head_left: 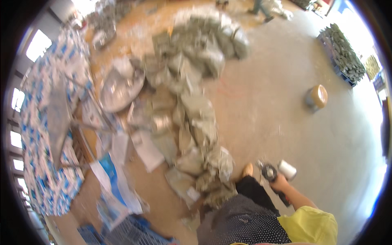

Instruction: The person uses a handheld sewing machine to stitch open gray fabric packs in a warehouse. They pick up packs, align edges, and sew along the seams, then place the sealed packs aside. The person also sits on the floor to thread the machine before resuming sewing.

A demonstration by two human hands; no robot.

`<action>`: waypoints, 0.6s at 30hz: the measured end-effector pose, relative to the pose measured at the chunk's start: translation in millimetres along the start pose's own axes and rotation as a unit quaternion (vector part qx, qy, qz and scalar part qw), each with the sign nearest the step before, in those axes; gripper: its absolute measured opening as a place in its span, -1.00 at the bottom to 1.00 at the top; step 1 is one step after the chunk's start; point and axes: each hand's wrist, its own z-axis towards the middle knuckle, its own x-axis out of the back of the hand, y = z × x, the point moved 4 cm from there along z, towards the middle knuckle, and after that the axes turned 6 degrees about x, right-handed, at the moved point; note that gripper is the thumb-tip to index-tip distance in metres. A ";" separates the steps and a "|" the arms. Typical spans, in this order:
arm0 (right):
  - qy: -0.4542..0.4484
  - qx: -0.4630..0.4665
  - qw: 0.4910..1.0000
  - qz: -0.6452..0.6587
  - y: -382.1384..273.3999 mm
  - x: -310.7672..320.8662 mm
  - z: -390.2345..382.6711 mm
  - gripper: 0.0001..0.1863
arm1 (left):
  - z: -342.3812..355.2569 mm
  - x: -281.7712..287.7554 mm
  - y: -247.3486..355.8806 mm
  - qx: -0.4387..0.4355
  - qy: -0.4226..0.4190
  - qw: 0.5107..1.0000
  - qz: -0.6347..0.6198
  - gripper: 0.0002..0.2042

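Note:
My right hand is closed round the handle of a hand-held bag-sewing machine, dark and rounded, low at my right side. A white thread cone sits at the machine's right side. My left hand does not show. Left of my legs, a long heap of crumpled grey-green woven sacks stretches away across the floor; it is apart from the machine. Motion blur softens the finer parts of the machine.
White-and-blue filled sacks are stacked high at left. Beside them stand a metal scale pan and loose white-and-blue sacks. A blue pallet lies near left. At right are a round tub and a loaded pallet. A person's legs show far off.

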 end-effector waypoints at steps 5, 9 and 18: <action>-0.083 -0.104 0.991 0.007 104.6 44.2 -11.4 -0.60 | 73.2 147.7 218.8 0.017 -0.106 0.940 -0.325 -0.77; -0.035 -0.136 0.989 0.035 161.9 88.8 -37.5 -0.53 | 89.1 241.9 273.1 -0.194 -0.007 0.981 -0.004 -0.75; -0.010 -0.252 0.959 0.132 179.7 221.2 2.0 -0.57 | 157.0 381.6 312.6 0.118 -0.085 0.786 -0.601 -0.84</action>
